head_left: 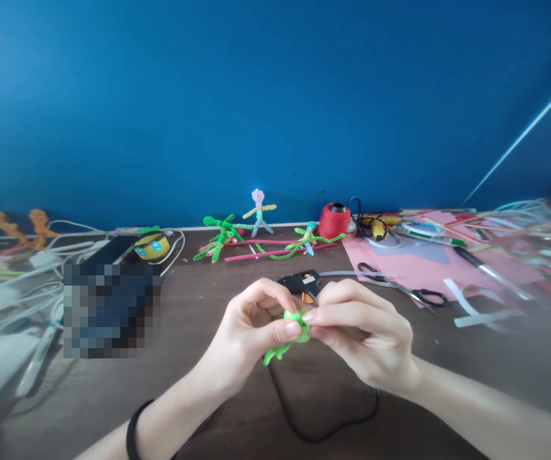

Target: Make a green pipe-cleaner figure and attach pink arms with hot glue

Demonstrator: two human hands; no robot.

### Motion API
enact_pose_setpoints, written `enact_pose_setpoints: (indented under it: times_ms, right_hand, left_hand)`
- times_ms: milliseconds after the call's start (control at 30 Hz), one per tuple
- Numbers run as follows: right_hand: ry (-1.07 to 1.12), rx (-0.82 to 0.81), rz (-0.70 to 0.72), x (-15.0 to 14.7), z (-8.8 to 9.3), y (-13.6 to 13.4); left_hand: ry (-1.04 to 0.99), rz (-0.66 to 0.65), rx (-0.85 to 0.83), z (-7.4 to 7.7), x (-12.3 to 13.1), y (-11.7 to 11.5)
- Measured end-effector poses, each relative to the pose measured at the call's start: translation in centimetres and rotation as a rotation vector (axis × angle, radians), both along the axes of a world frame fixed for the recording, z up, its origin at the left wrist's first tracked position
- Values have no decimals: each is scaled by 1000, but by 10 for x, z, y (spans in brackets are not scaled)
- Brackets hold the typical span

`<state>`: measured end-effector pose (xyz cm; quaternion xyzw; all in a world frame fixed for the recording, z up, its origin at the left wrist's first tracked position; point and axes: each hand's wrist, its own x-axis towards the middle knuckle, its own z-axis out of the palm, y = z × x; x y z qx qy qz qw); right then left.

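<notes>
Between my two hands, above the dark table, is a small bright green pipe cleaner piece (278,353), bent and coiled. My left hand (251,326) pinches it between thumb and forefinger. From the other side, the fingertips of my right hand (369,329) close on its upper right part. The fingers cover some of the coil. Just behind my hands lies a black hot glue gun (300,281) with an orange trigger and a glue stick in its rear. Its black cord (299,431) loops over the table below my hands.
Twisted pipe cleaner figures (259,214) stand along the blue wall, near a red thread spool (334,222). Black-handled scissors (403,287) lie at right on pink paper (491,281). White cables (59,255), a yellow round item (153,246) and a pixelated dark object (117,306) are at left.
</notes>
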<state>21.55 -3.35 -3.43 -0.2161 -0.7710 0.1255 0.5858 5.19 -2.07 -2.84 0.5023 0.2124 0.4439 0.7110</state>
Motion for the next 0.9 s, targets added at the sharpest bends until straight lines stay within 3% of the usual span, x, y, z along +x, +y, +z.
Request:
enact_pose_setpoints:
  times_ms: [400,900]
  right_hand:
    - [108,-165,54,-1,-7,-1]
    - [31,-34,39,-1,-3,2]
  left_hand:
    - [16,24,-13,-1,0,-2]
    - [-11,30,-47,1,2,-2]
